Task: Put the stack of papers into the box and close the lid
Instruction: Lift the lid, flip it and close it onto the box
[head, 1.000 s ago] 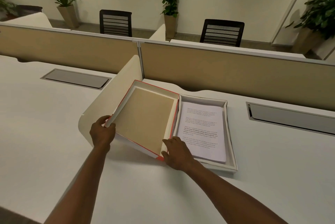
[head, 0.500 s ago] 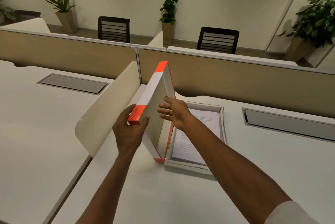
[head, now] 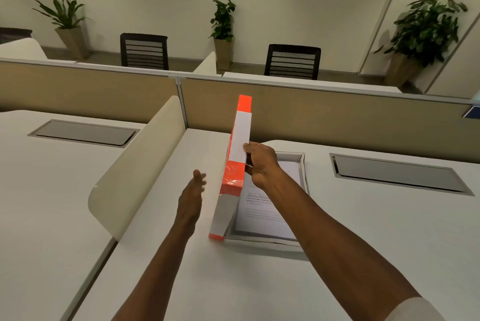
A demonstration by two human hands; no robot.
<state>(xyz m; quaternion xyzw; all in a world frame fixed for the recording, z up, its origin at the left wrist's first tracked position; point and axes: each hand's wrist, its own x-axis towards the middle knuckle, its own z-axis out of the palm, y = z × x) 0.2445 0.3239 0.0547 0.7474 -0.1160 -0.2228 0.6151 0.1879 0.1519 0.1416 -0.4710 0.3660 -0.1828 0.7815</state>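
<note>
Orange-edged lid [head: 235, 167] stands on its long edge along the left wall of the box [head: 262, 241], papers [head: 262, 212] inside. Right hand [head: 261, 163] pinches its upper edge; left hand [head: 191, 196], spread, hovers left, touching nothing.

Your right hand [head: 262, 164] is gripping the orange-and-white lid [head: 237, 162], standing on edge at frame centre beside the box [head: 302, 164] of papers [head: 262, 211]; your left hand [head: 192, 196] is hovering open, just left.
</note>
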